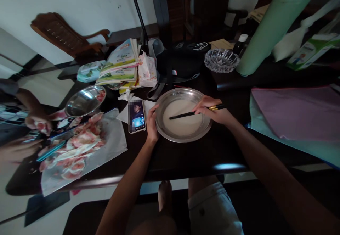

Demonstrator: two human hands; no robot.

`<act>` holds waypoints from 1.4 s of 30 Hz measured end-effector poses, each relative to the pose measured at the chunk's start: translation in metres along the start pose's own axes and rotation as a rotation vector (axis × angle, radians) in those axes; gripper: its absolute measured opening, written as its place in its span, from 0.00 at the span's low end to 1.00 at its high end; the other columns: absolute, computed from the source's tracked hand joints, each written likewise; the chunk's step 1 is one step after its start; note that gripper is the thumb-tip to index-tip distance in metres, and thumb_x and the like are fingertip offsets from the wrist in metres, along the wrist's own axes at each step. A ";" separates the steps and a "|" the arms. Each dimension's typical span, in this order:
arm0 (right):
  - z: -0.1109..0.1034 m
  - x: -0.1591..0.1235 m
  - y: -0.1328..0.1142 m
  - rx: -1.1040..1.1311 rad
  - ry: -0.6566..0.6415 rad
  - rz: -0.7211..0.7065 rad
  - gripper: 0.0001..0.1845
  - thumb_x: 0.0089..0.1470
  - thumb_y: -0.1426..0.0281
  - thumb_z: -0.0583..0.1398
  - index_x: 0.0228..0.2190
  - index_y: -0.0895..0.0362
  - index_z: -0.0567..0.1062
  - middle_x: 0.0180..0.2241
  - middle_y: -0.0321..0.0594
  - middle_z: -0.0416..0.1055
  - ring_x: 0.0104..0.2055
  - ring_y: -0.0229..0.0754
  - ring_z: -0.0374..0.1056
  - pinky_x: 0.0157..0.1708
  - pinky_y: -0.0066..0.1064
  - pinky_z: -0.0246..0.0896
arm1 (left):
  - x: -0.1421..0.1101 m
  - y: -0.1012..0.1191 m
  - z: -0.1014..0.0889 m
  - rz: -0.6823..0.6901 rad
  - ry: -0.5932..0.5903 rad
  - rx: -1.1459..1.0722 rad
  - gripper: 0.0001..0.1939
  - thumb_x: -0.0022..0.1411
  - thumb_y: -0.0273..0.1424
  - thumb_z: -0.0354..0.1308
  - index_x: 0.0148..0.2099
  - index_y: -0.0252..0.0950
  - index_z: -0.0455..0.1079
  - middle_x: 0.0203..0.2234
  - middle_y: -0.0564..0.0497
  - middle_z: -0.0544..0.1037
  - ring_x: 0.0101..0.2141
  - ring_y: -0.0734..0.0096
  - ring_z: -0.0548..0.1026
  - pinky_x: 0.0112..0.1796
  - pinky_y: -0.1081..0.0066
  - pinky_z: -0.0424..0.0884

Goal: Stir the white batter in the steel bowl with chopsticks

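A round metal plate holding pale whitish batter sits on the dark table in front of me. My left hand curls around the plate's left rim, steadying it. My right hand is closed on a pair of black chopsticks with gold ends; their tips reach into the batter near the plate's middle. A phone with a lit screen lies just left of my left hand, on white tissue.
Another person's hands work at far left over pink meat pieces on a plastic sheet, beside a metal bowl. Behind stand stacked books, a glass ashtray, a green flask; pink cloth lies right.
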State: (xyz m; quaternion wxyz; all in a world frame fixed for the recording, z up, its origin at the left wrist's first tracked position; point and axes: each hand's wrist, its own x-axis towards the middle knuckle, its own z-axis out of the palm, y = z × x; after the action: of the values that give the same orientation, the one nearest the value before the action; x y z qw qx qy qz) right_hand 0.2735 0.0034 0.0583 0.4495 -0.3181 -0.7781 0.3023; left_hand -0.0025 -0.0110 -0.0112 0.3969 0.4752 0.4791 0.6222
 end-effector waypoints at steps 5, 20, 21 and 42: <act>-0.003 0.007 0.000 -0.094 0.085 0.015 0.16 0.63 0.59 0.62 0.25 0.50 0.81 0.29 0.37 0.81 0.35 0.43 0.76 0.40 0.39 0.69 | 0.001 -0.005 0.001 -0.007 -0.009 -0.063 0.21 0.63 0.48 0.60 0.50 0.41 0.77 0.52 0.47 0.79 0.54 0.56 0.76 0.56 0.59 0.70; -0.032 -0.009 -0.018 0.094 0.075 0.279 0.27 0.62 0.47 0.59 0.21 0.51 0.80 0.24 0.39 0.79 0.29 0.43 0.76 0.33 0.36 0.70 | -0.001 -0.007 0.001 -0.008 0.002 -0.050 0.20 0.64 0.45 0.58 0.51 0.40 0.76 0.52 0.47 0.79 0.53 0.58 0.75 0.55 0.60 0.70; -0.025 -0.007 -0.019 0.084 0.016 0.244 0.25 0.62 0.49 0.60 0.23 0.51 0.81 0.27 0.39 0.81 0.31 0.43 0.77 0.35 0.36 0.71 | -0.001 -0.006 0.001 -0.012 0.002 -0.050 0.20 0.64 0.45 0.58 0.51 0.40 0.76 0.52 0.47 0.79 0.52 0.58 0.75 0.55 0.60 0.70; -0.042 -0.016 -0.013 -0.045 0.431 0.267 0.31 0.60 0.43 0.58 0.16 0.51 0.75 0.20 0.37 0.76 0.27 0.45 0.74 0.40 0.43 0.69 | -0.002 -0.005 0.001 -0.027 -0.007 -0.037 0.20 0.64 0.46 0.57 0.52 0.41 0.76 0.50 0.47 0.79 0.52 0.57 0.75 0.56 0.58 0.70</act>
State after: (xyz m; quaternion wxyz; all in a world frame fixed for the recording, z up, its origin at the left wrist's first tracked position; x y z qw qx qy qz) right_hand 0.3143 -0.0091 0.0770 0.5539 -0.4851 -0.6218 0.2668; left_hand -0.0013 -0.0112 -0.0161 0.4158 0.4633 0.4724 0.6239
